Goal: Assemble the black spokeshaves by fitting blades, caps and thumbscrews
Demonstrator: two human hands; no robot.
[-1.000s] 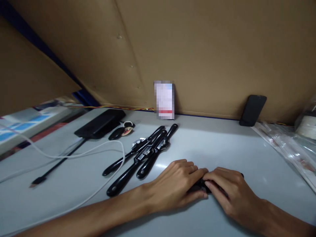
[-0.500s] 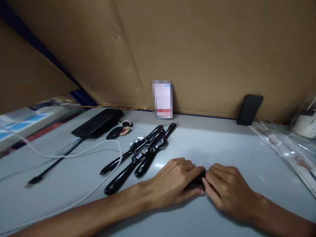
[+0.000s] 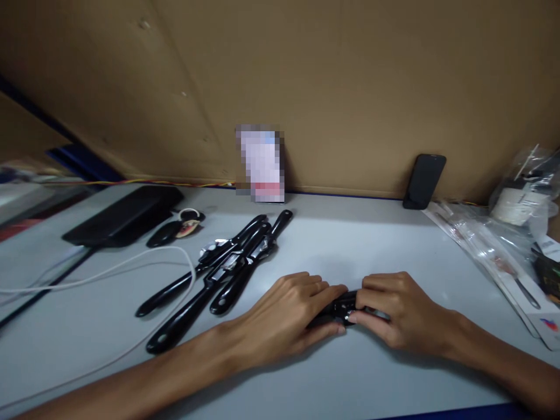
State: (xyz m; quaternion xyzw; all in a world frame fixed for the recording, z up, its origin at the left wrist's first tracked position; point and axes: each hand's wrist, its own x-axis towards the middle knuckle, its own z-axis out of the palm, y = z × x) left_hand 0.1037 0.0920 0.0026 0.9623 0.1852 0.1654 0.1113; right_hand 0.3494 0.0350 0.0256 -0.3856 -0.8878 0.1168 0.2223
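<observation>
Low over the front of the table, my left hand (image 3: 297,308) is closed around one side of a black spokeshave (image 3: 340,308). The other side is in my right hand (image 3: 400,312), its thumb pressing near the middle, where small shiny metal parts show. My fingers cover most of the tool. To the left lie three more black spokeshaves (image 3: 227,263), overlapping on a slant, with metal blades at their centres and holes in some handle ends.
A white cable (image 3: 192,274) loops beside the pile. Behind it are a black case (image 3: 125,216) and a small ring-topped object (image 3: 188,224). Two phones, one blurred (image 3: 266,169) and one dark (image 3: 424,181), lean on the cardboard wall (image 3: 332,93). Plastic-wrapped packages (image 3: 494,262) lie right.
The view has swung to the right, so the table things sit further left. My hands are slightly further apart, and more of the held spokeshave shows between them.
</observation>
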